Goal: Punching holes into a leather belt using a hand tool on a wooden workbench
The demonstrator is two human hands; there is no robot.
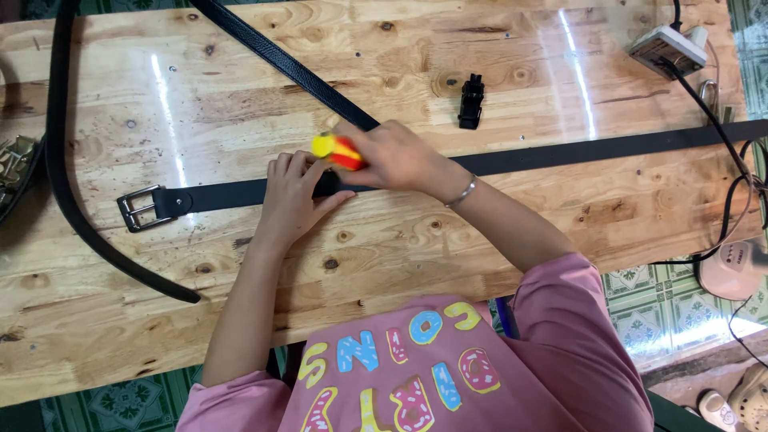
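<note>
your right hand [398,154] is closed around a yellow and red tool handle [338,150], and your left hand [294,196] lies flat with spread fingers, holding nothing but pressing down on the black belt [232,194] that runs across the wooden table [400,240]. taking that belt as the landmark: the tool's working end is hidden under your right hand, so you cannot tell where it meets the leather, and the stretch of belt beneath both hands is covered too. at the belt's left end sits a square metal buckle [138,209]; its right end runs off the frame edge. beyond the belt, on the far side, a small black clip-like part [471,101] lies alone on the wood, too small to make out in detail. a second black strap [72,192] curves around the buckle end, and its upper end leaves the picture, as does another strap [280,60] that comes in diagonally from the far edge and disappears under your right hand. far left of the buckle, a heap of brassy metal pieces [14,160] is cut off by the frame; whether it sits in a container cannot be seen. far right, beyond the belt, a white power strip [666,48] with a black cord [724,144] stands at the table corner.
</note>
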